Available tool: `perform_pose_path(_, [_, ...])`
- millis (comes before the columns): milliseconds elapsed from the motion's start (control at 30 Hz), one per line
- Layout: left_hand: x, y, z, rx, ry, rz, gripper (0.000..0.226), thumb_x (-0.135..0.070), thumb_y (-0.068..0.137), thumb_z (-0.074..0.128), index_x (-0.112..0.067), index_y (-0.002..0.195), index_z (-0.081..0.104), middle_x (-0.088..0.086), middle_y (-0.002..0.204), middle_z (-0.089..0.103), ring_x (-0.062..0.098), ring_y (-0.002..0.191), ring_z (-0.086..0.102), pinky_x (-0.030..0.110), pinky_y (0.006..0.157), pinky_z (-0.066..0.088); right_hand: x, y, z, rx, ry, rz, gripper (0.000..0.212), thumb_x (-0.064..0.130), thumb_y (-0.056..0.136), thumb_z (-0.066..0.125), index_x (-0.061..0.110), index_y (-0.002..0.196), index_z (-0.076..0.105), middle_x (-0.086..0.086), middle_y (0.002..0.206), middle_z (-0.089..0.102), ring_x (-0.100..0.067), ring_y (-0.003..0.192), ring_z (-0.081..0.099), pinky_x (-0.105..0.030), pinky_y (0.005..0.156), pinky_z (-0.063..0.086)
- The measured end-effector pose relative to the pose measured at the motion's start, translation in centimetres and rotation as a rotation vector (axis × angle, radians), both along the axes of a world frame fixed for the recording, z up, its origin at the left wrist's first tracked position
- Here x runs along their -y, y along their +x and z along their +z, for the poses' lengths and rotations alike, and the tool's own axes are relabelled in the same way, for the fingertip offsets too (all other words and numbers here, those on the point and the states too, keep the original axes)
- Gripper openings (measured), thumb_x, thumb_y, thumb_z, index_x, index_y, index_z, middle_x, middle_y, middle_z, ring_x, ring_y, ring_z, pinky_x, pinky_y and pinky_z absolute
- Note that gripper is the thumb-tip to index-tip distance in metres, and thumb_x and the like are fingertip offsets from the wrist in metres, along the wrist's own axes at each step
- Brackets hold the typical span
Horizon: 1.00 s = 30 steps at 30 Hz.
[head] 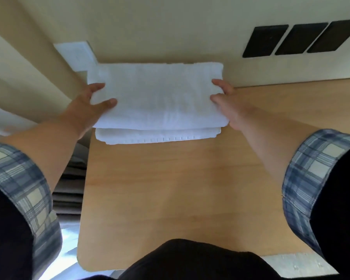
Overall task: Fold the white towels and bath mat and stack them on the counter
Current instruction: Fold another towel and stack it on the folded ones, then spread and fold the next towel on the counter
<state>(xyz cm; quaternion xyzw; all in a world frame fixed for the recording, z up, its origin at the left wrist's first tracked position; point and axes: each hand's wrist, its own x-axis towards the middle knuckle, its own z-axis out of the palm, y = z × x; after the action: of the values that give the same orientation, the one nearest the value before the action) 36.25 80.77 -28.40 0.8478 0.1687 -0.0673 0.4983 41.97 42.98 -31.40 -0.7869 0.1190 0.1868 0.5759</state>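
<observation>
Item: top towel [158, 96] – white, folded to a broad rectangle, lying squarely over a lower folded piece [158, 135], also white, whose near edge with a ribbed hem shows just beneath it; whether that lower piece is a towel or the bath mat cannot be told. Location: far left end of the pale wooden counter [170, 199], close against the cream wall [170, 27]. Left hand [89, 102] grasps the towel's left edge, thumb laid on the upper face and another finger showing further back along the same edge. Right hand [228, 104] grasps the right edge likewise, thumb and forefinger on top, the remaining fingers hidden at the side. Whether the towel's full weight rests on the stack cannot be told. Both forearms bare, with blue plaid cuffs [311, 168] turned back over dark sleeves. Surroundings – a white wall plate [73, 55] just beyond the stack's far left corner; three dark rectangular panels [291, 39] on the wall to the far right; grey layered cloth [69, 182] below the counter's left edge.
</observation>
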Motion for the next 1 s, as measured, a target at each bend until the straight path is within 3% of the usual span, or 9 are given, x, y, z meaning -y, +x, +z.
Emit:
perform_pose_path(200, [-0.6, 0.9, -4.2, -0.166, -0.06, 0.108, 0.044, -0.06, 0.087, 0.059, -0.04, 0.127, 0.054, 0.003, 0.124, 0.06, 0.028, 0.11, 0.059, 0.05, 0.101, 0.047, -0.6, 0.9, -1.7, -0.097, -0.103, 0.052, 0.06, 0.03, 0.084, 0.054, 0.059, 0.134, 0.041, 0.006, 0.125, 0.051, -0.009, 0.097, 0.055, -0.03, 0.073, 0.046])
perform_pose_path(300, [-0.2, 1.2, -3.8, -0.174, -0.031, 0.139, 0.036, -0.051, 0.092, 0.058, -0.038, 0.125, 0.055, 0.008, 0.122, 0.06, 0.032, 0.108, 0.06, 0.052, 0.099, 0.049, -0.6, 0.7, -1.5, -0.082, -0.153, 0.059, 0.058, 0.03, 0.087, 0.051, 0.056, 0.138, 0.04, 0.009, 0.128, 0.046, -0.01, 0.098, 0.054, -0.027, 0.077, 0.044])
perform_pose_path(367, [0.5, 1.2, -3.8, -0.193, 0.164, 0.173, 0.035, -0.046, 0.091, 0.054, -0.037, 0.125, 0.053, 0.011, 0.127, 0.055, 0.034, 0.105, 0.059, 0.05, 0.095, 0.05, -1.3, 0.3, -1.3, 0.031, -0.297, 0.058, 0.058, 0.029, 0.089, 0.048, 0.048, 0.143, 0.038, 0.008, 0.136, 0.042, -0.011, 0.105, 0.052, -0.027, 0.08, 0.044])
perform_pose_path(467, [2.8, 1.4, -2.8, -0.016, 0.766, 0.093, 0.048, -0.035, 0.088, 0.046, -0.04, 0.135, 0.043, 0.013, 0.144, 0.039, 0.037, 0.125, 0.043, 0.051, 0.103, 0.038, -4.5, -0.4, -0.3, 0.381, -0.642, 0.131, 0.057, 0.03, 0.092, 0.044, 0.035, 0.148, 0.039, 0.001, 0.161, 0.023, -0.021, 0.145, 0.025, -0.04, 0.116, 0.028])
perform_pose_path(533, [5.3, 2.0, -2.1, 0.199, 0.8, -0.111, 0.053, -0.033, 0.091, 0.045, -0.037, 0.143, 0.038, 0.008, 0.156, 0.029, 0.032, 0.139, 0.031, 0.049, 0.11, 0.029, -7.6, -0.8, 0.4, 0.518, -0.752, 0.355, 0.058, 0.035, 0.096, 0.039, 0.033, 0.153, 0.031, 0.001, 0.165, 0.014, -0.02, 0.152, 0.007, -0.048, 0.122, 0.008])
perform_pose_path(600, [7.5, 2.5, -2.4, 0.219, 0.777, -0.352, 0.056, -0.042, 0.097, 0.037, -0.036, 0.152, 0.026, 0.007, 0.163, 0.016, 0.029, 0.148, 0.017, 0.047, 0.117, 0.018, -9.8, -0.8, 0.2, 0.486, -0.791, 0.548, 0.058, 0.043, 0.101, 0.031, 0.033, 0.157, 0.018, 0.001, 0.167, 0.005, -0.02, 0.153, -0.003, -0.051, 0.122, -0.001])
perform_pose_path(667, [8.3, 3.1, -3.4, 0.062, 0.865, -0.479, 0.063, -0.061, 0.096, 0.021, -0.041, 0.155, 0.008, 0.006, 0.166, -0.001, 0.028, 0.151, 0.0, 0.05, 0.12, 0.005, -9.6, -0.1, -0.6, 0.393, -0.864, 0.616, 0.066, 0.06, 0.099, 0.021, 0.035, 0.158, 0.005, 0.003, 0.167, -0.005, -0.018, 0.152, -0.01, -0.05, 0.122, -0.006])
perform_pose_path(800, [5.9, 3.9, -4.6, -0.182, 0.915, -0.358, 0.081, -0.088, 0.075, 0.0, -0.054, 0.148, -0.007, 0.004, 0.165, -0.01, 0.036, 0.15, -0.004, 0.061, 0.116, 0.006, -6.1, 1.5, -1.8, 0.252, -1.009, 0.563, 0.089, 0.082, 0.082, 0.007, 0.035, 0.157, -0.007, 0.007, 0.165, -0.015, -0.017, 0.151, -0.015, -0.049, 0.121, -0.007])
perform_pose_path(1000, [4.4, 4.1, -3.7, -0.351, 0.871, -0.272, 0.084, -0.087, 0.077, 0.006, -0.051, 0.15, -0.009, 0.013, 0.164, -0.006, 0.041, 0.148, 0.006, 0.054, 0.119, 0.013, -3.1, 2.3, -1.4, 0.023, -0.856, 0.356, 0.08, 0.071, 0.094, 0.018, 0.031, 0.157, -0.012, 0.005, 0.165, -0.016, -0.02, 0.152, -0.01, -0.046, 0.123, 0.004])
